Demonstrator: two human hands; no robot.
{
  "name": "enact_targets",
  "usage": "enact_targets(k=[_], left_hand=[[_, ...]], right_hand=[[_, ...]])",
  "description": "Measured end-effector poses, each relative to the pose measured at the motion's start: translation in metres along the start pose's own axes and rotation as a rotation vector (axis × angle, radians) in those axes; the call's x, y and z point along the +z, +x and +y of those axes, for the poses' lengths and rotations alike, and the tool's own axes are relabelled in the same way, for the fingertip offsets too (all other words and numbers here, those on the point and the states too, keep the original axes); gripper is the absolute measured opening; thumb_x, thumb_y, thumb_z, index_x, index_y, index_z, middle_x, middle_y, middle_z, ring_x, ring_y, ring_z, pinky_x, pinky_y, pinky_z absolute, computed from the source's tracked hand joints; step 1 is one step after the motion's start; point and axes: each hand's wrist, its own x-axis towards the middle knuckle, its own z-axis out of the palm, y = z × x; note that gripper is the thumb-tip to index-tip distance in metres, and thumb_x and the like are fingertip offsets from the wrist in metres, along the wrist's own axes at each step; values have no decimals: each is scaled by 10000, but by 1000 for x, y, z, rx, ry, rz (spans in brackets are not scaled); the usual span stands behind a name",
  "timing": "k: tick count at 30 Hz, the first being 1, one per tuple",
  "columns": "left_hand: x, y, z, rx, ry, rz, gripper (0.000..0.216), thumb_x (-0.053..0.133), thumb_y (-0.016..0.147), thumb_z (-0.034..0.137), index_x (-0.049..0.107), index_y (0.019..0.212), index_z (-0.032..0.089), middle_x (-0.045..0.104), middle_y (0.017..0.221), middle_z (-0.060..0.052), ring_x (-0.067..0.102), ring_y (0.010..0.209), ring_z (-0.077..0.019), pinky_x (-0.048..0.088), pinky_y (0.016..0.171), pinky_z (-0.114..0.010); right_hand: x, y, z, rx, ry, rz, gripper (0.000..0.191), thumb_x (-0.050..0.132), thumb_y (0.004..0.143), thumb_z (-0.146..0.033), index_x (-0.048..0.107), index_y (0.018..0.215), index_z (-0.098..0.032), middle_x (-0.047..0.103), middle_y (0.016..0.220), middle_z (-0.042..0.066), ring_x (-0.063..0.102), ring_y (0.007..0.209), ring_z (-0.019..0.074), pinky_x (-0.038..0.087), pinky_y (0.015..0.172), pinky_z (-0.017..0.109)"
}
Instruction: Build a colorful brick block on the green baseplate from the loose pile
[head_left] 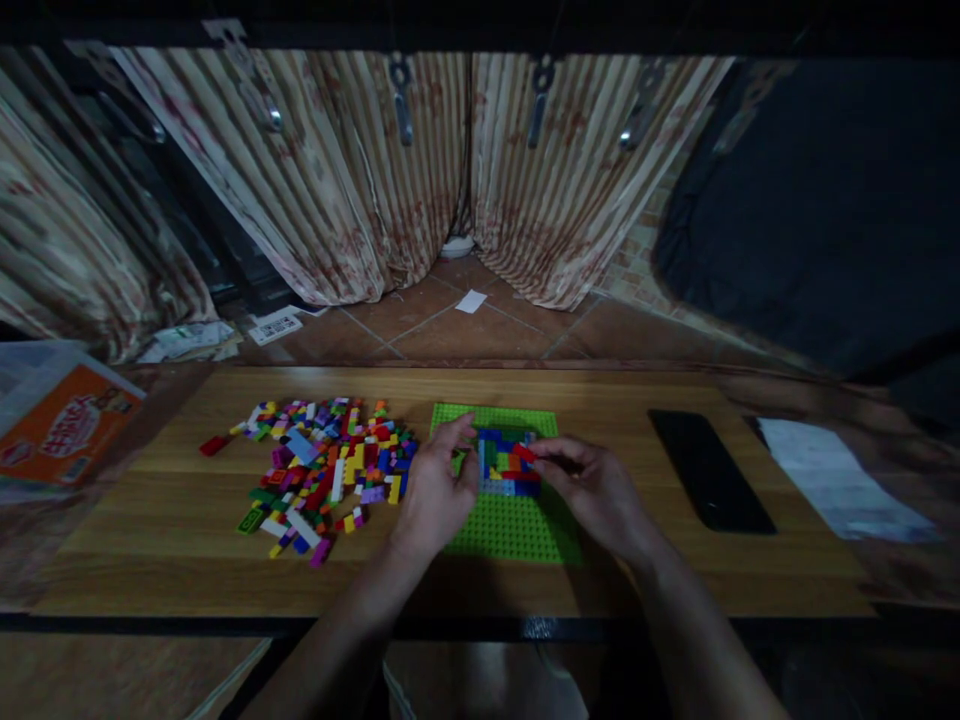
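A green studded baseplate (510, 535) lies on the wooden table, carrying a low build of coloured bricks (495, 485) in blue, grey, red, yellow and orange. My right hand (592, 490) pinches a red brick (523, 453) over the right part of that build; whether the brick touches those below cannot be made out. At the left edge of the build is my left hand (442, 480), its thumb and fingers apart and nothing visible between them. A heap of loose bricks (330, 470) in many colours spreads over the table to the left.
A black phone-like slab (709, 470) lies on the wooden table (225, 590) at the right, with a white paper or bag (840, 480) beyond it. An orange-labelled plastic box (67, 430) stands at the far left. Striped curtains (360, 180) hang behind the table.
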Motion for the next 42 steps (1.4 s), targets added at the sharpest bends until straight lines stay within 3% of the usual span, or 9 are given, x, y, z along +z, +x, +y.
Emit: enact_targets(k=[6,11,24,42], left_hand=[[-7,8,-6,-168,-17,-98,307,508,827,156,646,1102,147,726,871,-31,678,784,-163,535,765,-276],[-10,6,-11,-205,-39,-200,382,496,797,120,633,1153,140,731,844,-27,674,733,-156,526,707,-262],[-19,4,-5,-255,-100,-411,346,552,815,193,633,1150,156,709,819,-13,643,719,-154,468,662,-262],[-10,5,-8,-396,-237,-324,349,639,726,175,667,1073,153,694,728,-2,584,601,-135,409,577,-246]], right_hand=[[6,-6,-7,-76,-114,-131,116,625,822,-267,719,882,-235,719,927,22,656,864,170,493,787,302],[16,-8,-13,-182,-222,-246,123,583,866,-214,701,850,-246,662,842,3,618,795,149,464,737,286],[32,-5,-6,-284,-478,-112,88,637,839,-170,677,785,-228,635,830,12,590,808,165,443,736,286],[31,-2,0,-251,-445,-60,138,638,815,-142,700,726,-226,618,773,10,574,766,164,441,712,288]])
